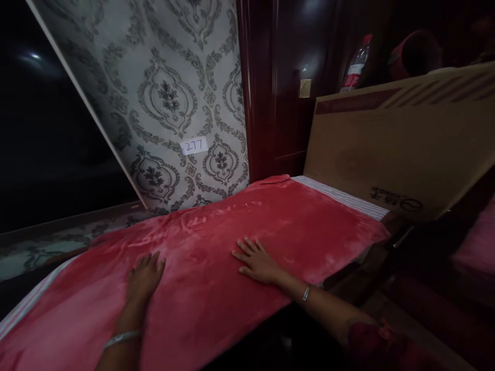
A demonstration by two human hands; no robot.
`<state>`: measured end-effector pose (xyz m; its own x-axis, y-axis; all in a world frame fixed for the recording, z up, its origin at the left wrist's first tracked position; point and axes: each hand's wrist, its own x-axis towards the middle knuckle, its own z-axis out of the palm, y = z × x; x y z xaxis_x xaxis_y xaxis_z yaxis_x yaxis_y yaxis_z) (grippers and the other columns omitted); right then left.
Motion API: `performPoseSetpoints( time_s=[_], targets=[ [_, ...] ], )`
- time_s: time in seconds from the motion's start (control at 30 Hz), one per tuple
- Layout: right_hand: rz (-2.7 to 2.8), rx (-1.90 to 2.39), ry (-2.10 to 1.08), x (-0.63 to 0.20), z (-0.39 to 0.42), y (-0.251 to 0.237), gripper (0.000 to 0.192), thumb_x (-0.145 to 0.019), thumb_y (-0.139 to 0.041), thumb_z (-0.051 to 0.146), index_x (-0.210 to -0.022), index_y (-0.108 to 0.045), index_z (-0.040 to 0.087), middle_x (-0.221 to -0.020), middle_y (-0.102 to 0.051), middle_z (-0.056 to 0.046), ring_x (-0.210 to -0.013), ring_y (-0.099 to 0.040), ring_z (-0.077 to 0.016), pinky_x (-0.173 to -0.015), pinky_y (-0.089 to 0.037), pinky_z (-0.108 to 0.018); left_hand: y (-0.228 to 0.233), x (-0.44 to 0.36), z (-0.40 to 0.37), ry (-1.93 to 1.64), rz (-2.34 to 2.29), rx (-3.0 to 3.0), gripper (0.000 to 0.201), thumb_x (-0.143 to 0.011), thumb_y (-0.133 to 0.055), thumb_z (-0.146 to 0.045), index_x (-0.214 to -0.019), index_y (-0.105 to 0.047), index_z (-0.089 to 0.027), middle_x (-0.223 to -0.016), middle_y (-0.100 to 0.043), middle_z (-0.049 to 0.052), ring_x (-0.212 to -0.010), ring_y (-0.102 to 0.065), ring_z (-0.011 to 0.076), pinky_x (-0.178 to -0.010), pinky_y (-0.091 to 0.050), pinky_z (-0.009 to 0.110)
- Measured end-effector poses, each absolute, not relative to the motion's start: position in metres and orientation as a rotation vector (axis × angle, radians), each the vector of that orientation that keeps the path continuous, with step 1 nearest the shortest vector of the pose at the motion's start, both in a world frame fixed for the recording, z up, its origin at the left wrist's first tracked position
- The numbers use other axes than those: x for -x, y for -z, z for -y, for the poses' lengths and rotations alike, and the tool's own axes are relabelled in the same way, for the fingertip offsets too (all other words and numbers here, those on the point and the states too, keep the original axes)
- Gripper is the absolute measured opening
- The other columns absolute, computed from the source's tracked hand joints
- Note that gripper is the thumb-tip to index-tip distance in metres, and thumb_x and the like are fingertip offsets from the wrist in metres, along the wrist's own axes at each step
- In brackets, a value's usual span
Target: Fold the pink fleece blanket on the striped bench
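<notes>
A red plush blanket [216,232] lies spread over a flat surface, with a striped cloth [340,196] showing under its far right edge. My left hand [145,275] rests flat on the blanket, palm down, fingers apart, a silver bracelet on its wrist. My right hand [257,260] also lies flat on the blanket a little further right, fingers spread, a bracelet on that wrist too. Neither hand holds anything.
A large cardboard sheet [402,149] leans at the right behind the blanket. Patterned grey wallpaper carries a small label reading 277 [194,146]. Dark red wood panelling [278,87] stands behind. A plastic bottle [356,64] sits beyond the cardboard.
</notes>
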<state>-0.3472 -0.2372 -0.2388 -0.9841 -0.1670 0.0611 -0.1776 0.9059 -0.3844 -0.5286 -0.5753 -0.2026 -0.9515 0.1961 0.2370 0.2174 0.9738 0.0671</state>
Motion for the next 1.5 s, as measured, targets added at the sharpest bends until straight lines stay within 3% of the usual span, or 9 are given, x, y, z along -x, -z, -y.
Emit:
performPoseSetpoints(
  time_s=[0.07, 0.23, 0.3, 0.43, 0.63, 0.9, 1.17, 1.37, 1.5],
  targets=[
    [3.056, -0.342, -0.680, 0.352, 0.230, 0.237, 0.070, -0.096, -0.049, 0.060, -0.157, -0.032, 0.031, -0.167, -0.010, -0.008, -0.154, -0.003, -0.0351, -0.120, -0.004, -0.063, 0.196, 0.529, 0.572, 0.127, 2.904, 0.280, 0.059, -0.096, -0.024, -0.046, -0.142, -0.055, -0.024, -0.149, -0.054, 0.005, -0.140, -0.045, 0.0297, -0.113, -0.037, 0.054],
    [2.837, -0.254, -0.936, 0.386, 0.194, 0.218, 0.064, -0.096, -0.051, 0.040, -0.155, -0.038, 0.019, -0.157, -0.040, -0.012, -0.144, -0.038, -0.0263, -0.120, -0.028, -0.045, 0.177, 0.547, 0.526, 0.092, 2.897, 0.294, 0.055, -0.089, -0.046, -0.053, -0.137, -0.059, -0.029, -0.142, -0.060, 0.007, -0.137, -0.048, 0.0370, -0.110, -0.040, 0.056],
    [2.781, -0.091, -0.896, 0.406, 0.177, 0.207, 0.062, -0.096, -0.049, 0.035, -0.154, -0.039, 0.015, -0.157, -0.040, -0.014, -0.145, -0.037, -0.0254, -0.121, -0.027, -0.042, 0.172, 0.555, 0.486, 0.082, 2.894, 0.402, 0.058, -0.093, -0.041, -0.050, -0.144, -0.053, -0.025, -0.150, -0.052, 0.011, -0.142, -0.043, 0.0346, -0.112, -0.038, 0.055],
    [2.846, 0.194, -0.803, 0.441, 0.139, 0.192, 0.068, -0.097, -0.050, 0.038, -0.159, -0.029, 0.018, -0.164, -0.025, -0.013, -0.152, -0.019, -0.0275, -0.122, -0.020, -0.048, 0.173, 0.555, 0.391, 0.019, 2.912, 0.709, 0.059, -0.099, -0.031, -0.040, -0.153, -0.040, -0.016, -0.161, -0.035, 0.016, -0.150, -0.029, 0.0307, -0.119, -0.029, 0.056],
    [2.929, 0.387, -0.613, 0.469, 0.071, 0.207, 0.060, -0.102, -0.037, 0.047, -0.159, -0.028, 0.030, -0.167, -0.017, -0.006, -0.154, -0.008, -0.0281, -0.122, -0.011, -0.057, 0.205, 0.542, 0.333, -0.062, 2.977, 0.880, 0.058, -0.100, -0.031, -0.041, -0.156, -0.034, -0.025, -0.166, -0.025, 0.009, -0.153, -0.020, 0.0332, -0.118, -0.025, 0.063],
    [3.012, 0.591, -0.272, 0.470, -0.076, 0.229, 0.058, -0.102, -0.027, 0.053, -0.157, -0.033, 0.034, -0.165, -0.025, -0.002, -0.153, -0.019, -0.0265, -0.121, -0.017, -0.054, 0.220, 0.551, 0.336, -0.221, 2.964, 0.862, 0.059, -0.100, -0.026, -0.040, -0.158, -0.026, -0.026, -0.167, -0.021, 0.005, -0.154, -0.016, 0.0316, -0.117, -0.026, 0.062],
    [2.842, 1.067, -0.166, 0.434, -0.189, 0.240, 0.061, -0.102, -0.024, 0.053, -0.159, -0.026, 0.030, -0.167, -0.017, -0.004, -0.152, -0.017, -0.0316, -0.119, -0.021, -0.059, 0.235, 0.562, 0.342, -0.211, 2.941, 0.876, 0.064, -0.096, -0.028, -0.043, -0.157, -0.028, -0.025, -0.166, -0.023, 0.004, -0.155, -0.016, 0.0298, -0.117, -0.025, 0.060],
    [2.697, 1.190, -0.120, 0.437, -0.202, 0.239, 0.055, -0.103, -0.024, 0.043, -0.153, -0.040, 0.025, -0.161, -0.035, -0.009, -0.145, -0.033, -0.0320, -0.113, -0.030, -0.059, 0.242, 0.567, 0.346, -0.104, 2.911, 0.886, 0.065, -0.092, -0.032, -0.045, -0.153, -0.040, -0.025, -0.164, -0.029, 0.004, -0.153, -0.021, 0.0306, -0.117, -0.026, 0.061],
    [2.645, 1.198, -0.079, 0.454, -0.200, 0.229, 0.053, -0.103, -0.027, 0.041, -0.146, -0.048, 0.017, -0.142, -0.055, -0.019, -0.132, -0.047, -0.0345, -0.104, -0.039, -0.057, 0.243, 0.564, 0.345, -0.111, 2.926, 0.877, 0.067, -0.092, -0.025, -0.047, -0.154, -0.038, -0.023, -0.164, -0.027, 0.003, -0.154, -0.019, 0.0304, -0.118, -0.023, 0.062]
  ],
)
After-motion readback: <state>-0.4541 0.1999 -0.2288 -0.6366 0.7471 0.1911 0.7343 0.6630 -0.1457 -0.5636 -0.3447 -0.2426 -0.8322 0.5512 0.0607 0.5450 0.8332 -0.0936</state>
